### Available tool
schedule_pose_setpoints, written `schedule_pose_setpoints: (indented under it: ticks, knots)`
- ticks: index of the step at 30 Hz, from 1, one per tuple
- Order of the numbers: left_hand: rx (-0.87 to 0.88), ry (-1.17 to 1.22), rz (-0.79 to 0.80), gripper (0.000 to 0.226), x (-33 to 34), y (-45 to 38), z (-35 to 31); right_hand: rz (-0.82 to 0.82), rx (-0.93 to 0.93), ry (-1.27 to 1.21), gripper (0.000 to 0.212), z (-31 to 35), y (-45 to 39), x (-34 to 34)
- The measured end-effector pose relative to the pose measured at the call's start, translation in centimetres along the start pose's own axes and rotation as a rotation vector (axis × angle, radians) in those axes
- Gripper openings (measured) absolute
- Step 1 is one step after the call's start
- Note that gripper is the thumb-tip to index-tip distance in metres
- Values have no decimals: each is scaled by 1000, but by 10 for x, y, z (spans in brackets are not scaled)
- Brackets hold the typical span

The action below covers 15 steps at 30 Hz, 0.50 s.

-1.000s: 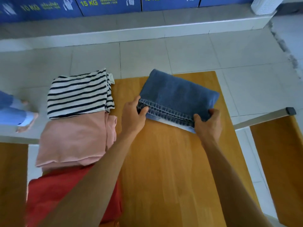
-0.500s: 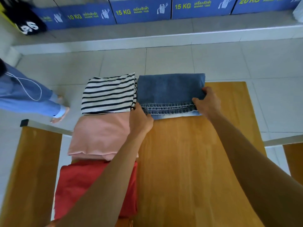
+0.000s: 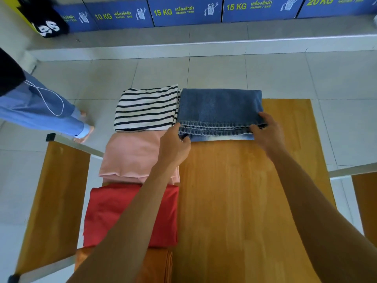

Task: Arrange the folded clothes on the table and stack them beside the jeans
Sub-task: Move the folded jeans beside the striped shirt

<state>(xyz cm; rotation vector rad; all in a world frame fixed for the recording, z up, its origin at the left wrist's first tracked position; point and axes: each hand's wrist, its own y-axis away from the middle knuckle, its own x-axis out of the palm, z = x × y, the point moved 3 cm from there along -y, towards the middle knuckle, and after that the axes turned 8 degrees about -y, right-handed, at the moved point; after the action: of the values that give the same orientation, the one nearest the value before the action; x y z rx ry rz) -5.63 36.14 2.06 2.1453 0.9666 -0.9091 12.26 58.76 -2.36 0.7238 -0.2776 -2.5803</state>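
Folded blue jeans (image 3: 219, 108) lie at the far edge of the wooden table (image 3: 244, 201), pushed against a folded black-and-white striped shirt (image 3: 146, 108). My left hand (image 3: 174, 147) pinches the jeans' near left corner. My right hand (image 3: 267, 131) grips their near right corner. Down the table's left side a row runs toward me: a folded pink garment (image 3: 132, 156), a folded red one (image 3: 114, 213) and an orange one (image 3: 157, 266) at the near edge, partly hidden by my left forearm.
Wooden benches stand on the left (image 3: 53, 201) and on the right (image 3: 365, 201) of the table. A person in blue trousers (image 3: 36, 111) stands on the tiled floor at the far left. Blue washer fronts (image 3: 183, 11) line a raised step beyond.
The jeans have slid left from a skewed spot at the table's middle until they sit square against the striped shirt. Both hands moved with them, and the view swung left.
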Motion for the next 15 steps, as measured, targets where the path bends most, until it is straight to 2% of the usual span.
schedule_pose_setpoints:
  ticks: [3, 5, 9, 15]
  knots:
    - [-18, 31, -20, 47, -21, 19, 17, -116, 12, -81, 47, -5, 41, -1]
    - [-25, 15, -14, 45, -32, 35, 32, -130, 28, -98, 45, -8, 72, 7]
    - [-13, -15, -4, 47, -47, 58, 73, -67, 46, -90, 31, -7, 128, 39]
    - [8, -3, 9, 42, -71, 82, 119, 75, -86, -7, 29, 12, 191, 87]
